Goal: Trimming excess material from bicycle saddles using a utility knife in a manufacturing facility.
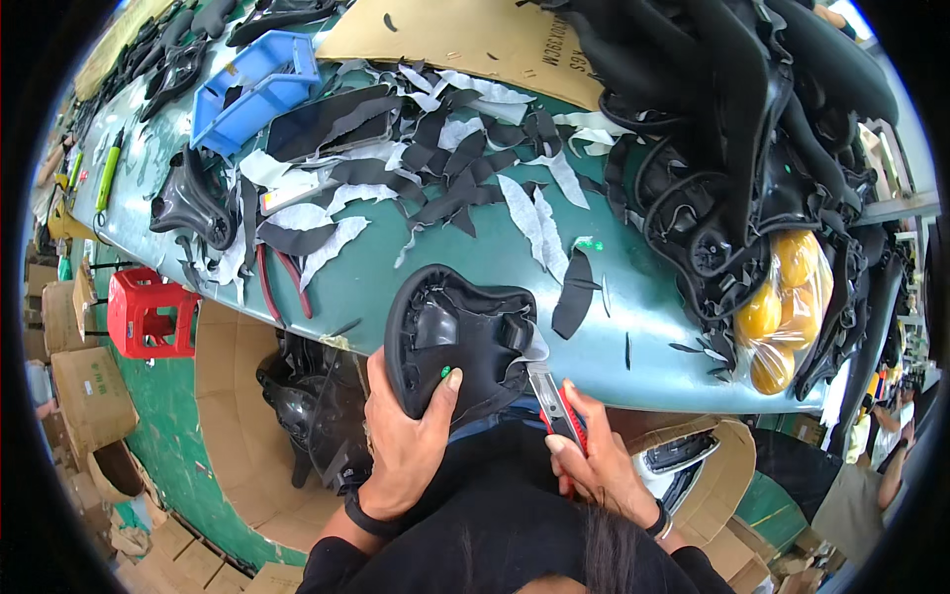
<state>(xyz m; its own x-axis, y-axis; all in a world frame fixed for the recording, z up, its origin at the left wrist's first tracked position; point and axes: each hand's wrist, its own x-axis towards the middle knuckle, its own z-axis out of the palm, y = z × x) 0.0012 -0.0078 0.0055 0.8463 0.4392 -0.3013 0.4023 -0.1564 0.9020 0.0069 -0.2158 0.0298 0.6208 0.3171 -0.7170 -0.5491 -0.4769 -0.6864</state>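
My left hand [408, 445] grips a black padded moulded shell [470, 371] by its left side, thumb pressed on the inner face near a small green sticker. The shell is tilted up at the table's near edge, its hollow side facing me. In my right hand [599, 457] is a red and grey utility knife [560, 408], fingers wrapped round the handle. The blade end meets the shell's right rim, where a strip of pale-backed trim hangs loose. Whether the blade cuts into it I cannot tell. Red-handled pliers [284, 282] lie on the table, left of the shell.
Black and grey offcuts [465, 163] litter the green table [643, 351]. A blue bin [254, 84] stands at the far left, black moulded parts [732, 148] pile up at right beside a bag of yellow balls [787, 317]. An open carton [237, 426] and red stool [151, 312] are at left.
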